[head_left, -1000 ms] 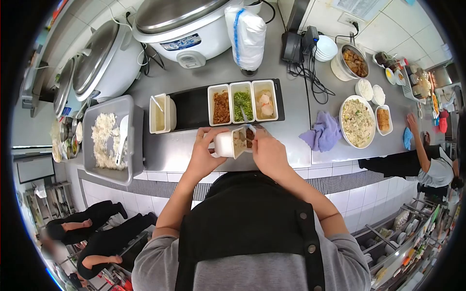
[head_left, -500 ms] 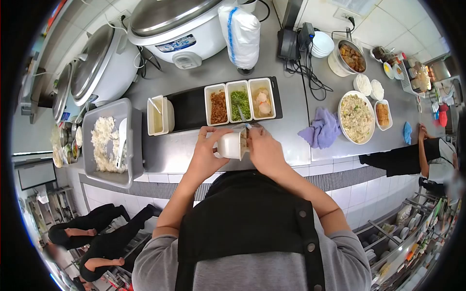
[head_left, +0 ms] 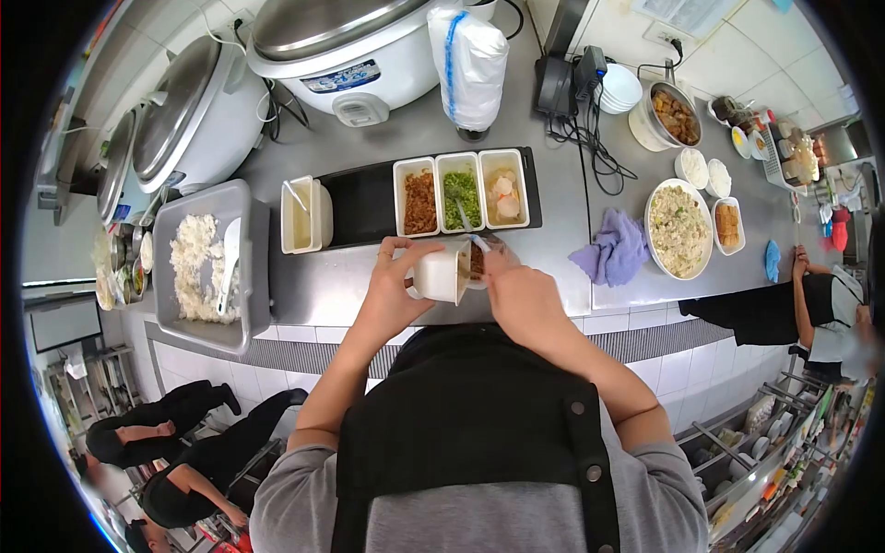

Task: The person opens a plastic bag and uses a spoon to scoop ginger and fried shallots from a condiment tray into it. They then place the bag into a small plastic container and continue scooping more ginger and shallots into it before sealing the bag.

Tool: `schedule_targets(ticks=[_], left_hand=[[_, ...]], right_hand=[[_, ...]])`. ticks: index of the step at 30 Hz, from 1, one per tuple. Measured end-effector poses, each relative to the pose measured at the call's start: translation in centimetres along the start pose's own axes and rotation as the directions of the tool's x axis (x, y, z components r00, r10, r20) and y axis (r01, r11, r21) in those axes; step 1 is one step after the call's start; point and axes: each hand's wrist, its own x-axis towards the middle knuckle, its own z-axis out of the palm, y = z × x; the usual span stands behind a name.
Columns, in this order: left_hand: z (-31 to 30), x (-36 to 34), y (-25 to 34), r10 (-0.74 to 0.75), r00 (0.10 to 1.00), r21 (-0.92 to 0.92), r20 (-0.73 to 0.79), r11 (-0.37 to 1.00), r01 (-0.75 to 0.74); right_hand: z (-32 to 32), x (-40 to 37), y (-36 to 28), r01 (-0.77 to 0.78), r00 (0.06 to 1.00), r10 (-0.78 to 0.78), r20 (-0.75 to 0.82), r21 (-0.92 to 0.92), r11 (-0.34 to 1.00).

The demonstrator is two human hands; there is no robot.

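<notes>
My left hand [head_left: 401, 281] grips a white rectangular container [head_left: 441, 276], tipped on its side with its mouth facing right. Brown food [head_left: 477, 263] shows just beyond that mouth, above what looks like a clear bowl or bag [head_left: 502, 249], partly hidden. My right hand [head_left: 524, 300] is closed around a thin, pale-handled utensil [head_left: 477, 241]; its working end is hard to make out. Just behind my hands, a black tray [head_left: 364, 207] bears white tubs of brown crumbly topping [head_left: 419, 205], chopped scallions [head_left: 459, 198] with a spoon, and liquid with pale pinkish pieces [head_left: 504, 198].
Rice with a white paddle lies in a grey tub [head_left: 258, 276] at left. Large rice cookers [head_left: 355, 69] stand behind. To the right are a purple cloth [head_left: 610, 253], a bowl of fried rice [head_left: 679, 230], a stew pot [head_left: 648, 129] and cables [head_left: 599, 147]. Other people stand farther off.
My right hand has shifted slightly right, away from the container's mouth, with the pale-handled utensil. More brown food and the clear bowl or bag now show. My left hand stays nearly still.
</notes>
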Motion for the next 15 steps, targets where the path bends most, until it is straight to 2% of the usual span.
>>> schedule_targets(ticks=[4,6,7,9,12,13,15], left_hand=[[0.2,0.4,0.3,0.015,1.0,-0.013,0.01,1.0,-0.015],[0.0,0.3,0.3,0.027,0.999,0.004,-0.025,1.0,-0.027],[-0.1,0.2,0.2,0.029,0.999,-0.002,-0.03,1.0,-0.029],[0.0,0.0,0.2,0.033,0.999,-0.01,-0.029,0.999,-0.033],[0.4,0.0,0.4,0.019,1.0,-0.037,-0.024,0.999,-0.019],[0.4,-0.1,0.2,0.038,0.999,0.018,-0.016,0.999,-0.038],[-0.1,-0.6,0.2,0.05,0.998,0.073,-0.024,0.996,-0.048]], right_hand=[[2.0,1.2,1.1,0.006,1.0,-0.008,-0.024,-0.067,0.998],[0.9,0.8,1.4,-0.095,0.993,0.088,-0.079,-0.093,0.991],[0.4,0.5,1.0,-0.089,0.994,0.082,-0.072,-0.092,0.992],[-0.3,-0.1,0.4,0.023,0.998,-0.025,-0.061,-0.04,0.999],[1.9,0.9,1.4,0.033,0.999,-0.033,0.015,-0.033,0.999],[1.9,0.9,1.7,0.04,0.999,-0.04,0.017,-0.036,0.999],[0.9,1.0,2.1,-0.077,0.997,0.074,-0.033,-0.112,0.991]])
